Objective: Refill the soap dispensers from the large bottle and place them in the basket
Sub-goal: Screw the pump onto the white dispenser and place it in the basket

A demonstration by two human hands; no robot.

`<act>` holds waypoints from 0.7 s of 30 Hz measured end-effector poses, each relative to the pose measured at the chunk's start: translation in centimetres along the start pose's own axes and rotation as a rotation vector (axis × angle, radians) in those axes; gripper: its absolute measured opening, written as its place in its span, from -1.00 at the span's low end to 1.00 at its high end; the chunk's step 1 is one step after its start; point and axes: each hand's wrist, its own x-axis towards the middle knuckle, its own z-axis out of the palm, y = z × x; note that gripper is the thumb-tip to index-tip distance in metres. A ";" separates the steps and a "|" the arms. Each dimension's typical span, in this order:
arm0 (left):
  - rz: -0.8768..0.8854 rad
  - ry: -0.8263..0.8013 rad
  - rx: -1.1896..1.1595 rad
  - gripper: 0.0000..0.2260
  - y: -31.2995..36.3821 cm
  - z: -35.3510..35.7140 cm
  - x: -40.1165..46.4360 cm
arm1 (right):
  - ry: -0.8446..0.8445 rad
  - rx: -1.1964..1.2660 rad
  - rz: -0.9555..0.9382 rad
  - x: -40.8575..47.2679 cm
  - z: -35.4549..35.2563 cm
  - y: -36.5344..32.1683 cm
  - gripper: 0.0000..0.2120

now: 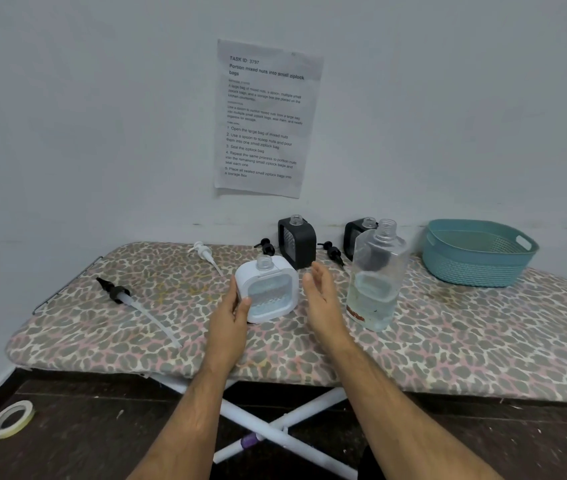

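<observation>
A white square soap dispenser [270, 289] with its pump off stands on the ironing board [448, 348]; my left hand [235, 313] grips its left side. To its right my right hand [322, 299] hovers open, fingers apart, not touching it. The large clear bottle [377, 275], uncapped and about a third full, stands right of that hand. Two black dispensers [296, 242] [356, 235] without pumps stand at the back by the wall, the right one partly hidden by the bottle. The teal basket [476, 251] sits at the far right.
Loose pumps lie on the board: a white one [206, 254], two black ones [266, 246] [332, 252], and a black long-tubed one [129, 299] at the left. A tape roll [11, 419] lies on the floor. A paper sheet [264, 116] hangs on the wall.
</observation>
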 end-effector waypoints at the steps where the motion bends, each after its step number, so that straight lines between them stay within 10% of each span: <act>1: 0.003 0.000 0.004 -0.56 0.0 0.0 0.1 | -0.039 0.027 0.038 0.5 0.3 0.3 -0.55; 13: -0.077 -0.019 -0.186 -0.64 0.0 0.1 1.0 | -0.151 0.136 0.008 2.2 2.1 1.3 -0.61; 21: -0.119 0.380 0.029 -0.76 0.0 -3.0 7.1 | -0.155 0.174 -0.018 2.2 2.1 2.1 -0.67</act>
